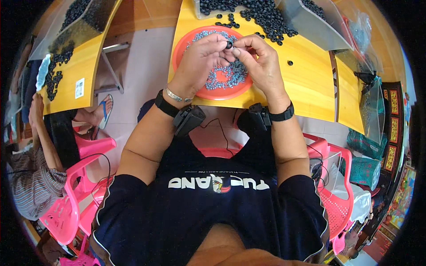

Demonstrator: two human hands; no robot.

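Note:
Over a round red tray (177, 52) my two hands meet, fingertips close together. My left hand (206, 55) is closed on a small black ring-shaped part (229, 44), held between thumb and fingers. Against that part, the thumb and forefinger of my right hand (259, 57) are pinched together; whatever lies between them is too small to make out. Many small shiny silver-blue pieces (235, 75) are spread over the tray, partly hidden by my hands.
Black ring parts (268, 22) are heaped on the yellow table (306, 84) beyond the tray, near a clear bin (317, 29). One loose ring (290, 63) lies to the right. At left, another person (35, 177) sits at a second yellow table (84, 66). Pink chairs (335, 195) stand nearby.

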